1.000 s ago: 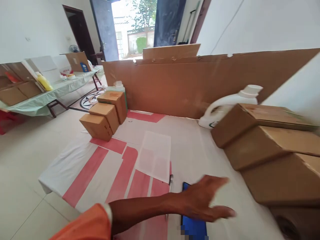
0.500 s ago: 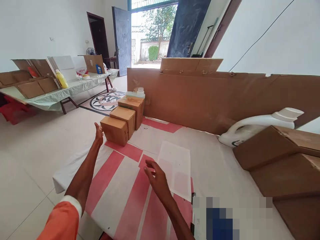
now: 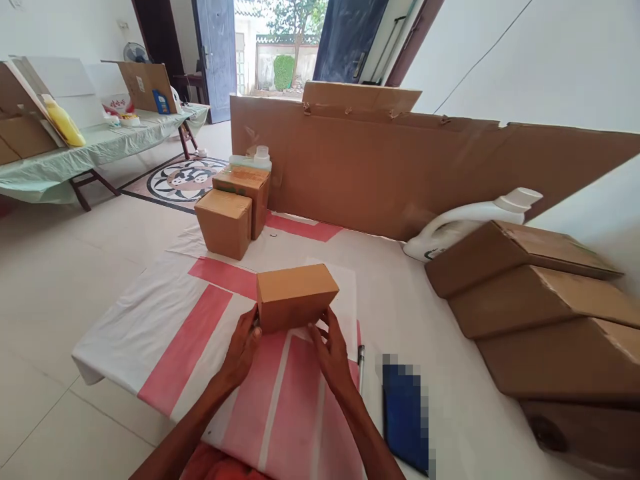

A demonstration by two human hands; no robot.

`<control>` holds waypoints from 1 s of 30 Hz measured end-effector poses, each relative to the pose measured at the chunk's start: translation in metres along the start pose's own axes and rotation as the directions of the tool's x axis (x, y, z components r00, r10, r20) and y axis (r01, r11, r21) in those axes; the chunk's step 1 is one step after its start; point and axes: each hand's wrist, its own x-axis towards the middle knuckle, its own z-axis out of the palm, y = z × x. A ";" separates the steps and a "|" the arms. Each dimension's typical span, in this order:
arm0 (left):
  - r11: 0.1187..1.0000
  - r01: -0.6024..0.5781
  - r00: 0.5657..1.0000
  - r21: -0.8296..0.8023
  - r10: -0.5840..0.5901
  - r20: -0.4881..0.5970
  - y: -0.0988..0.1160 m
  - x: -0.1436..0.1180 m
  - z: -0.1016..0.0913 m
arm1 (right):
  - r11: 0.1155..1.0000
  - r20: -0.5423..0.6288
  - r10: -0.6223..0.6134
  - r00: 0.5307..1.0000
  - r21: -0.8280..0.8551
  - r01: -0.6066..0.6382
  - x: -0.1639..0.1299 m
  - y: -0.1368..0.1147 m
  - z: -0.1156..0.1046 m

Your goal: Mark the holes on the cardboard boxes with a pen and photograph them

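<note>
Between my two hands is a small brown cardboard box [image 3: 295, 293], above the middle of the table. My left hand [image 3: 243, 347] grips its left end, and my right hand [image 3: 330, 340] grips the lower right corner. The fingers behind the box are partly hidden. A translucent white sheet [image 3: 349, 283] lies behind and to the right of the box. Two more brown boxes stand at the far left of the table: a nearer one [image 3: 224, 223] and a taller one [image 3: 245, 187] behind it.
A tall cardboard panel [image 3: 350, 170] borders the back. At the right, a white jug [image 3: 445, 230] stands behind several large cartons [image 3: 545, 353]. Near my right forearm lie a pen [image 3: 361, 367] and a blurred dark blue item [image 3: 404, 417]. The table's left edge drops to tiled floor.
The front box of the row at the left has come to the table's middle, now held in both hands. My left hand moved right with it. The view has shifted.
</note>
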 end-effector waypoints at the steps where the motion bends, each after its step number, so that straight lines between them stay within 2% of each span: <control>1: 1.000 -0.011 0.998 0.029 0.009 0.059 0.002 -0.011 0.006 | 0.999 -0.045 0.037 0.998 -0.036 -0.039 -0.012 -0.002 -0.017; 3: 0.994 -0.039 0.986 0.102 0.022 0.163 0.006 -0.027 0.014 | 0.989 -0.125 0.064 0.990 -0.127 -0.080 -0.032 -0.009 -0.047; 5: 0.984 -0.073 0.972 0.164 0.033 0.232 0.011 -0.035 0.020 | 0.976 -0.177 0.027 0.984 -0.208 -0.065 -0.047 -0.018 -0.067; 8: 0.974 -0.102 0.960 0.203 0.043 0.276 0.021 -0.038 0.026 | 0.969 -0.216 -0.008 0.976 -0.241 -0.045 -0.060 -0.027 -0.080; 11: 0.958 -0.102 0.959 0.268 0.023 0.282 0.026 -0.037 0.031 | 0.978 -0.239 -0.003 0.971 -0.202 -0.047 -0.065 -0.023 -0.077; 14: 0.943 -0.089 0.971 0.322 0.010 0.237 0.021 -0.035 0.031 | 0.987 -0.216 0.050 0.975 -0.141 -0.082 -0.067 -0.012 -0.070; 19: 0.941 -0.070 0.984 0.332 0.012 0.176 0.006 -0.034 0.023 | 0.991 -0.044 0.129 0.991 -0.015 -0.130 -0.082 0.009 -0.061; 21: 0.943 -0.069 0.983 0.325 0.008 0.185 0.003 -0.037 0.021 | 0.987 0.020 0.159 0.987 -0.036 -0.158 -0.092 0.021 -0.054; 23: 0.947 -0.071 0.976 0.312 0.001 0.219 0.004 -0.041 0.022 | 0.985 0.029 0.156 0.987 -0.082 -0.154 -0.100 0.030 -0.047; 26: 0.953 -0.093 0.969 0.288 0.021 0.244 0.016 -0.047 0.023 | 0.990 -0.061 0.103 0.993 -0.088 -0.108 -0.104 0.031 -0.046; 28: 0.945 -0.164 0.965 0.282 0.094 0.245 0.033 -0.048 0.022 | 0.992 -0.128 0.092 0.987 -0.079 -0.102 -0.102 0.017 -0.056; 30: 0.916 -0.271 0.949 0.296 0.202 0.243 0.053 -0.046 0.022 | 0.992 -0.142 0.079 0.987 -0.086 -0.091 -0.098 -0.004 -0.072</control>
